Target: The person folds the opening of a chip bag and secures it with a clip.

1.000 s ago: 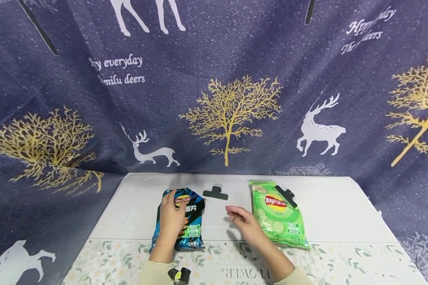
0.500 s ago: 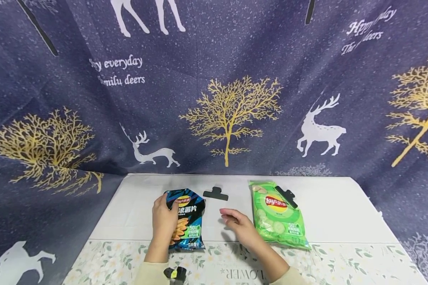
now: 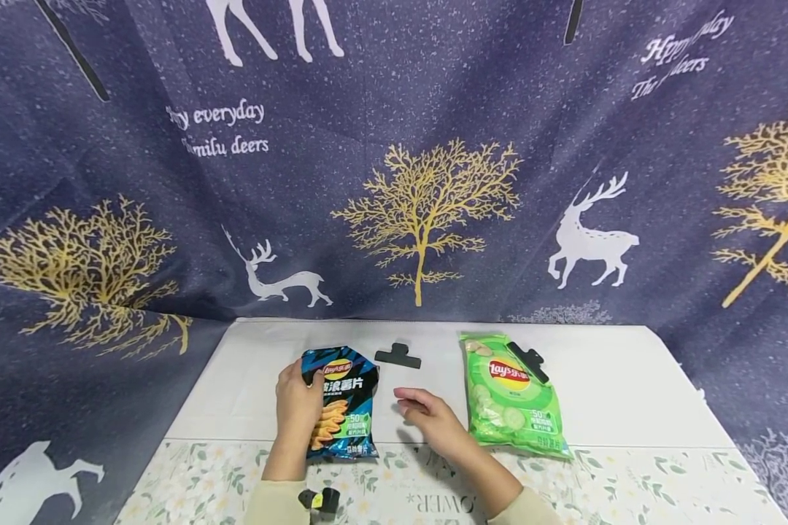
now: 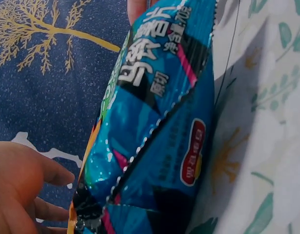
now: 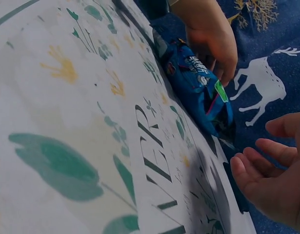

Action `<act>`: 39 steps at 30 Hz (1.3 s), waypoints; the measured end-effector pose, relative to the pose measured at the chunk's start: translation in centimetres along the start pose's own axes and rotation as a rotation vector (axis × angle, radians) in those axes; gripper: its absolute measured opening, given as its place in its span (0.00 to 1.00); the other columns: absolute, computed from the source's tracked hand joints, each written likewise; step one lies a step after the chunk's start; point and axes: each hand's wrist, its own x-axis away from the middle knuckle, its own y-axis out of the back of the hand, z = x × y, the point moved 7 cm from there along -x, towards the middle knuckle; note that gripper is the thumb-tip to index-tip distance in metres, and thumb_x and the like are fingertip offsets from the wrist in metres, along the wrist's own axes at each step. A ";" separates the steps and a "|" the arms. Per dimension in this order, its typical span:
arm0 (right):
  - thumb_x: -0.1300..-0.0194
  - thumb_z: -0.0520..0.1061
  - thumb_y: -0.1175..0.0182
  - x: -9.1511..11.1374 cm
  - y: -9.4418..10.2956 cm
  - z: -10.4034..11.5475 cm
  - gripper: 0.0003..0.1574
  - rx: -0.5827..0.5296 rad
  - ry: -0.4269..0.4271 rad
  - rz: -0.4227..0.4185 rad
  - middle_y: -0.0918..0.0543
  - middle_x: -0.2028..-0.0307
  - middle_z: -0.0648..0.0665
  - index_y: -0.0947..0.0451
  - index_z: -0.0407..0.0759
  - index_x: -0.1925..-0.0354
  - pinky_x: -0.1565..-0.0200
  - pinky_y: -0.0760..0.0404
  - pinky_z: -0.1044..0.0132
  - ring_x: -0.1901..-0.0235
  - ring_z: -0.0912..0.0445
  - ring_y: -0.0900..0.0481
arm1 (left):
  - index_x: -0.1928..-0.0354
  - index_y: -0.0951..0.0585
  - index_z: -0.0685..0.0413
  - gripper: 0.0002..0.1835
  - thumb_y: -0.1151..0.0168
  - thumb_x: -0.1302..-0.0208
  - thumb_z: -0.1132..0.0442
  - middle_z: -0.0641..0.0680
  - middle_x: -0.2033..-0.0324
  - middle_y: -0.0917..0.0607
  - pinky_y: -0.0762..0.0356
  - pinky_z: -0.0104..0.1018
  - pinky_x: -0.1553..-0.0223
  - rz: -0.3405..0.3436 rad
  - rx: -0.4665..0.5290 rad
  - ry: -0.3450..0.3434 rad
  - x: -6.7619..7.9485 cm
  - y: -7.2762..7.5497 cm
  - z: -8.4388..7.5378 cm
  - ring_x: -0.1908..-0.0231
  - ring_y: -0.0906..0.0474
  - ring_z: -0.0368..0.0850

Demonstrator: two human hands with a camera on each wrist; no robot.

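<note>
A blue bag of Lay's potato chips lies left of centre, its top right corner cut at a slant. My left hand holds its left edge, thumb on the front; the other fingers are partly hidden behind the edge. From the left wrist, the bag's lower end fills the middle, with left-hand fingers at its upper side. Right of the blue bag hovers my right hand, holding nothing, fingers loosely bent. A black bag clip lies behind, between both hands.
A green Lay's chip bag lies to the right, with another black clip on its top right corner. The table is white at the back, with a flowered cloth in front. A blue deer-print curtain hangs behind.
My left hand has slid from the front of the blue chip bag to its left edge, uncovering the printing. The right hand has drifted left and slightly nearer me.
</note>
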 end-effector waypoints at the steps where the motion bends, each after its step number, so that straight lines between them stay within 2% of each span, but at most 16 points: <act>1: 0.25 0.41 0.46 0.0 -0.1 0.0 0.26 0.001 -0.005 0.004 0.23 0.36 0.31 0.28 0.34 0.33 0.41 0.21 0.68 0.36 0.38 0.24 | 0.27 0.39 0.72 0.34 0.46 0.26 0.56 0.74 0.30 0.37 0.38 0.67 0.31 0.001 -0.002 0.001 0.0 0.0 0.0 0.30 0.41 0.73; 6: 0.25 0.42 0.47 -0.2 -0.9 -0.2 0.27 0.000 -0.019 0.037 0.23 0.37 0.30 0.29 0.33 0.32 0.41 0.18 0.60 0.36 0.38 0.24 | 0.27 0.38 0.72 0.34 0.47 0.26 0.56 0.75 0.31 0.37 0.37 0.68 0.32 0.005 -0.010 0.009 -0.1 0.2 0.3 0.31 0.40 0.74; 20: 0.25 0.40 0.47 -0.3 -3.0 -0.1 0.28 -0.008 -0.027 0.144 0.22 0.37 0.29 0.32 0.31 0.31 0.39 0.19 0.57 0.37 0.37 0.23 | 0.26 0.40 0.72 0.35 0.48 0.26 0.55 0.77 0.31 0.36 0.36 0.70 0.34 0.043 -0.023 0.043 -0.4 -0.2 1.1 0.32 0.38 0.77; 26: 0.26 0.41 0.45 -0.2 -3.7 -0.4 0.29 -0.004 -0.059 0.158 0.21 0.38 0.32 0.30 0.35 0.31 0.38 0.20 0.54 0.37 0.39 0.22 | 0.25 0.43 0.71 0.36 0.49 0.25 0.55 0.77 0.29 0.39 0.37 0.71 0.33 0.079 -0.017 0.076 -0.4 -0.2 1.4 0.31 0.41 0.78; 39: 0.26 0.43 0.44 0.1 -4.4 -0.3 0.30 -0.002 -0.075 0.146 0.21 0.38 0.33 0.32 0.35 0.30 0.37 0.21 0.48 0.39 0.39 0.21 | 0.27 0.38 0.69 0.33 0.47 0.26 0.56 0.75 0.30 0.38 0.36 0.69 0.33 0.049 0.009 0.059 -0.2 -0.2 1.0 0.31 0.38 0.75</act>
